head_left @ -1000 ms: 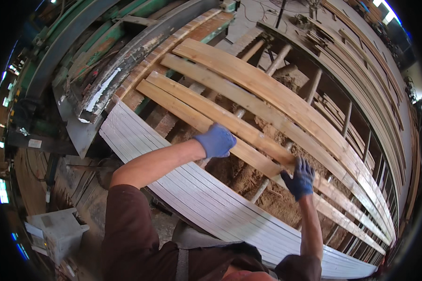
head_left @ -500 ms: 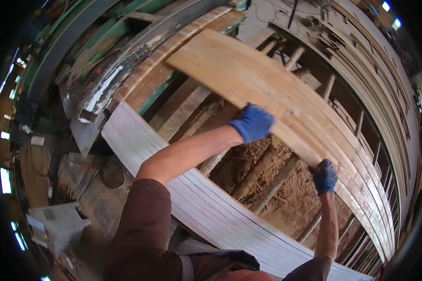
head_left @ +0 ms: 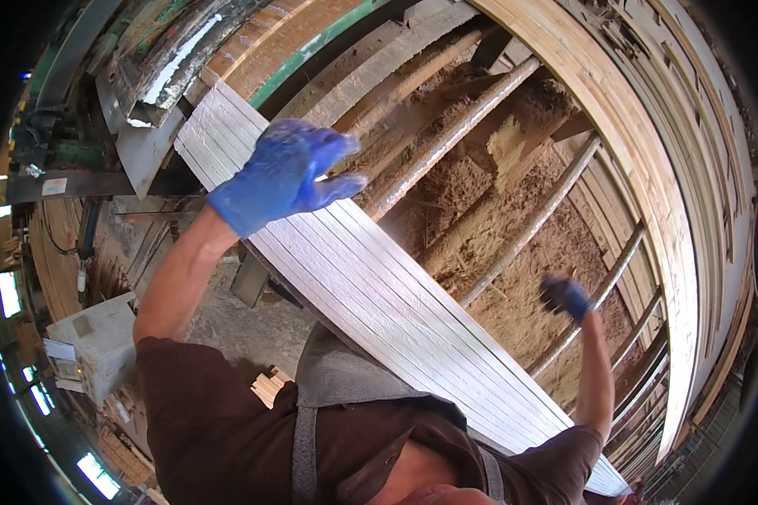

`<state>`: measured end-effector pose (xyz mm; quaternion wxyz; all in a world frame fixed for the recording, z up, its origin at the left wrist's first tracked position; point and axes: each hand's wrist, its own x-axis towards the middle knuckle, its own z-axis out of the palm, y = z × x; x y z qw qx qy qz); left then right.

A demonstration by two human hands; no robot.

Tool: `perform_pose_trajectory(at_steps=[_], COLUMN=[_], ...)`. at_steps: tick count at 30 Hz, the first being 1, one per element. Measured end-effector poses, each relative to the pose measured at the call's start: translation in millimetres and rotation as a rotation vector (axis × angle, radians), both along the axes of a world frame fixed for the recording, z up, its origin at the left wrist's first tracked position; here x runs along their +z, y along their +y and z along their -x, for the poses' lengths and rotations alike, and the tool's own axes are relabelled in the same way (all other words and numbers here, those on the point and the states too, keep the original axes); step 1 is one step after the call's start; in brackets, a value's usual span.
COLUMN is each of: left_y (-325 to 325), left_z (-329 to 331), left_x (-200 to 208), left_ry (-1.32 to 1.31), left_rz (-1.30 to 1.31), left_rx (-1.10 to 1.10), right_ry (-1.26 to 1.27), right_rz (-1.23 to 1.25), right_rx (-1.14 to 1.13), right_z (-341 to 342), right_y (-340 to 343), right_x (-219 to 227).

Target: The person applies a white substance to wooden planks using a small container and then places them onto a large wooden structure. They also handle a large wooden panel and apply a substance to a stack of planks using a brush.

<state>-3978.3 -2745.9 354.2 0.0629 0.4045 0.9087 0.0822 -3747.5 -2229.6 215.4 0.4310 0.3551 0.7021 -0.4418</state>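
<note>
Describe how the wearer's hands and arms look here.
The left hand wears a bright blue glove; the right hand wears a blue one too, darker at the fingers, though blurred. Both forearms are bare below short, dark brown sleeves.

Glaring panes [head_left: 8, 294] at left; sheen on white boards [head_left: 379, 295]; right grip [head_left: 568, 298] blurred; edges dark, bent

The gloved left hand [head_left: 282, 177] is holding its thumb [head_left: 341, 188] and fingers [head_left: 333, 146] apart, the right forearm [head_left: 595, 370] is pointing forward, and the blurred right hand [head_left: 568, 297] is angling its loose fingers leftward.
</note>
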Motion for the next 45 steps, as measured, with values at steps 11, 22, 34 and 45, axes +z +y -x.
perform_pose_trajectory(at_steps=[11,22,34,45], left_y=[-36,147,109,94], left_z=[-79,-15,-19,-25], left_x=[-25,-44,-48,-45], left_ry=[0.096,0.392,0.355,0.247], left_rz=[0.221,-0.244,-0.231,-0.105], left_rx=[-0.115,-0.155,-0.267,-0.247], right_ry=[0.165,0.337,0.462,1.153], right_rz=[0.722,0.085,0.504,0.625], right_rx=[0.053,-0.676,-0.744,-1.497], right_z=[-107,-18,-99,8], right_y=[-89,196,-103,-34], right_x=[-89,-18,-3,-94])
